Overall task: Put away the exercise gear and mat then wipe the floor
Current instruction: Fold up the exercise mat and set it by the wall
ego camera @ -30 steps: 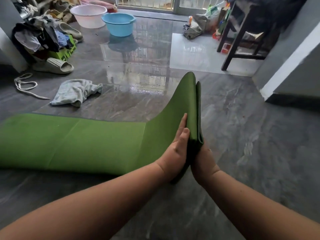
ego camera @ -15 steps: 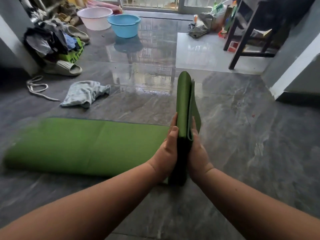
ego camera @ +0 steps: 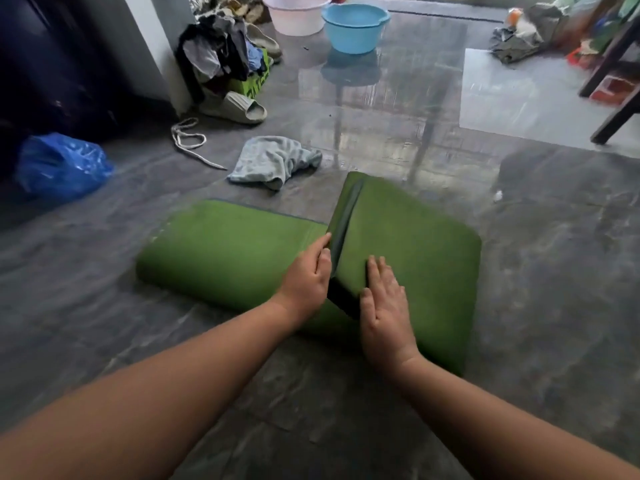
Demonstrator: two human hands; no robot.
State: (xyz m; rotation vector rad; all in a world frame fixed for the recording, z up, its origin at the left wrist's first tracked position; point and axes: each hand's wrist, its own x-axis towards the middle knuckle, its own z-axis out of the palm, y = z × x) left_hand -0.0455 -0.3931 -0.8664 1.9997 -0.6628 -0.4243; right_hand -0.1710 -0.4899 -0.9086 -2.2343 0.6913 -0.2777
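A green exercise mat (ego camera: pixel 228 251) lies on the grey floor, partly folded. Its folded stack (ego camera: pixel 419 258) leans over to the right, with a dark inner edge showing along the crease. My left hand (ego camera: pixel 306 284) rests against the left side of the crease, thumb and fingers on the mat's edge. My right hand (ego camera: pixel 382 306) lies flat on top of the folded stack with straight fingers. A pale blue-grey cloth (ego camera: pixel 273 161) lies crumpled on the floor just beyond the mat.
A blue plastic bag (ego camera: pixel 59 164) sits at the left by a dark wall. A white cord (ego camera: pixel 188 140), a slipper (ego camera: pixel 239 109) and a clothes pile (ego camera: pixel 221 53) lie beyond. A blue basin (ego camera: pixel 353 27) and pink basin (ego camera: pixel 298 12) stand at the back. Dark table legs (ego camera: pixel 616 74) stand far right.
The upright folded stack has tipped over to the right onto the floor. My right hand went from pressing its side to lying flat on top. The unfolded stretch on the left is shorter.
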